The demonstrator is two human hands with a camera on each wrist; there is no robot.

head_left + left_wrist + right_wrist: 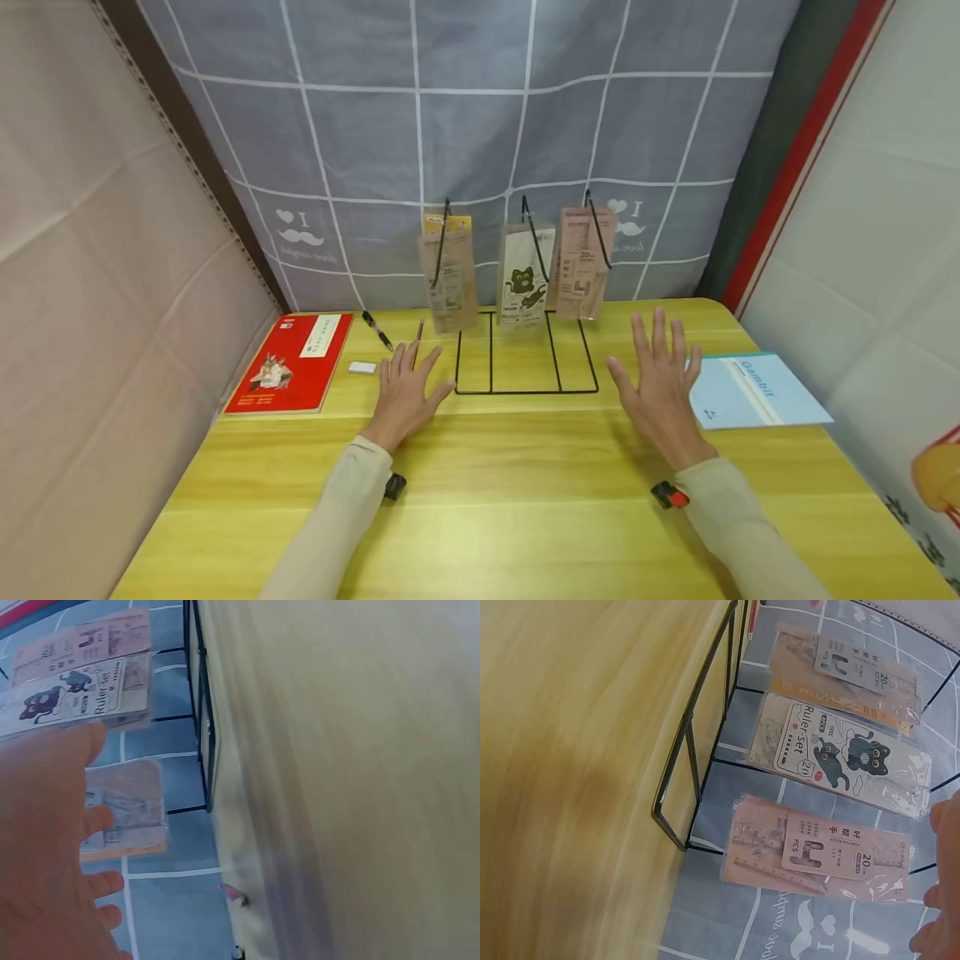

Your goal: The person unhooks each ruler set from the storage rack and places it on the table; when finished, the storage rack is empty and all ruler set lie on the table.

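My left hand is held over the table with its fingers spread, holding nothing, near a pencil and a white eraser. On the other side, my right hand is likewise spread and bare, beside a light blue notebook. Between and beyond the hands stands a black wire rack. From its hooks hang ruler-set packs: one with an orange top, a white one with a black cat in the middle, and a pink one at the right.
A red booklet lies at the table's left, with a black pen to its right. The wooden table ends at a grey checked cloth behind. White cloth walls close in both sides.
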